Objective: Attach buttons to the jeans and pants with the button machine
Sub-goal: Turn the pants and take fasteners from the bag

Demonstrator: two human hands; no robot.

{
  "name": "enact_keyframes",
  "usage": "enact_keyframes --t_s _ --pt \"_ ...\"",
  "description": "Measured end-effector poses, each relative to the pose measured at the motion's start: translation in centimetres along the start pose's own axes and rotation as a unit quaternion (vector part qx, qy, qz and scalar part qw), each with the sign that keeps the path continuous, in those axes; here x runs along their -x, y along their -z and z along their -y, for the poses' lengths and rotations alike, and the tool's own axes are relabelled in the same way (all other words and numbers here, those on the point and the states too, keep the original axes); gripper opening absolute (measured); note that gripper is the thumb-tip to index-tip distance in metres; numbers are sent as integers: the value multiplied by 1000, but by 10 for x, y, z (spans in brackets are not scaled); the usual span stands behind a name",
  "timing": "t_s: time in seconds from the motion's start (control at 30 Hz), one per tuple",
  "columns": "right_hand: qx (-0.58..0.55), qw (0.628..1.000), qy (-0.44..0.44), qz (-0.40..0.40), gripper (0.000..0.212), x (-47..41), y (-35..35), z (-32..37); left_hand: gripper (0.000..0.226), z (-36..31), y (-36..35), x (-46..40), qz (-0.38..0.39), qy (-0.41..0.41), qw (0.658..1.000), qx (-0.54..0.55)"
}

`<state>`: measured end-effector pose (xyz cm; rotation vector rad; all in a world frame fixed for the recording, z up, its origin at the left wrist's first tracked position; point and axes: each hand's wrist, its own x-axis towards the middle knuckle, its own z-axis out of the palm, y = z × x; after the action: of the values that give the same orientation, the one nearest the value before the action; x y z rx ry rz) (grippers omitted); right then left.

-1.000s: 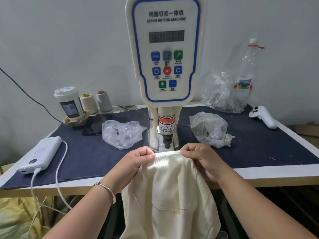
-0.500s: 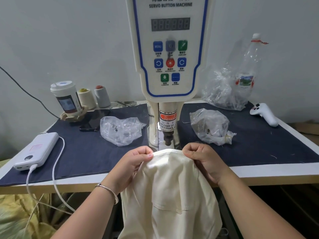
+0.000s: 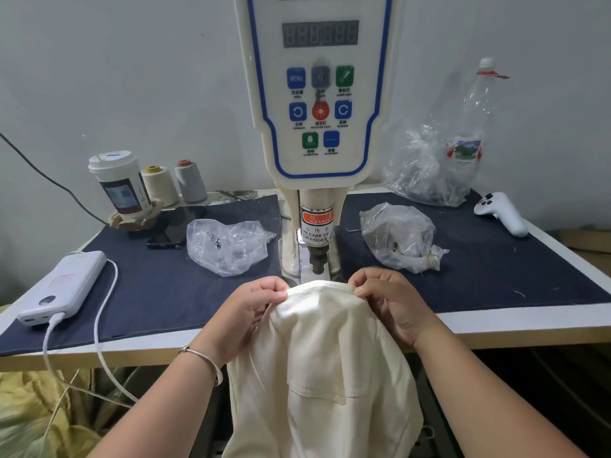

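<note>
Left hand [image 3: 246,310]: lower centre of the frame, fingers curled, pinching the left end of the cream ribbed fabric pants [image 3: 325,375] at the top edge; thin silver bangle [image 3: 203,357] on the wrist.
Right hand [image 3: 391,300]: just right of centre, fingers curled over and clamped on the right end of the same top edge.
Pants: top edge stretched between both hands just in front of the machine's base, the rest hanging below the table edge at bottom centre.
Button machine [image 3: 319,94]: tall cream servo unit with blue-outlined control panel, upper centre; dark punch head [image 3: 318,261] just above and behind the fabric edge, apart from it.
Table [image 3: 529,317]: white top with a dark navy cloth mat [image 3: 165,285] across it.
Left of machine: crumpled clear plastic bag [image 3: 228,246]; white power bank [image 3: 64,287] with white cable at far left; lidded paper cup [image 3: 119,183] and two thread cones [image 3: 177,183] at upper left.
Right of machine: tied clear plastic bag [image 3: 401,238]; larger clear bag with a clear plastic bottle [image 3: 472,127] at upper right; white handheld controller [image 3: 501,213] at far right.
</note>
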<state>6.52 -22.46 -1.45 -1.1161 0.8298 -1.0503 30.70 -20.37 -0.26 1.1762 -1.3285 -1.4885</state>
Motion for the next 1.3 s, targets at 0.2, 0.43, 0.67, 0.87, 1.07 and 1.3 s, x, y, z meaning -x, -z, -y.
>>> enact_keyframes --t_s 0.2,0.43,0.67,0.87,1.07,1.3 --pt "-10 1000 -9 -1 7 0 -1 1 6 0 -1 1 -2 -4 1000 -4" --pt "-17 1000 -16 4 6 -1 0 0 8 1 1 1 16 -4 1000 6" --pt "-3 1000 -8 -12 7 1 -4 2 8 2 -1 2 5 -6 1000 11" --pt "-8 1000 -8 -21 7 2 -4 2 7 1 -1 2 7 -8 1000 15" --pt "-17 999 -4 -30 5 10 -9 10 12 -13 -1 9 24 -6 1000 4" --pt "10 999 31 30 10 47 -19 32 16 -38 5 44 115 -58 991 -26"
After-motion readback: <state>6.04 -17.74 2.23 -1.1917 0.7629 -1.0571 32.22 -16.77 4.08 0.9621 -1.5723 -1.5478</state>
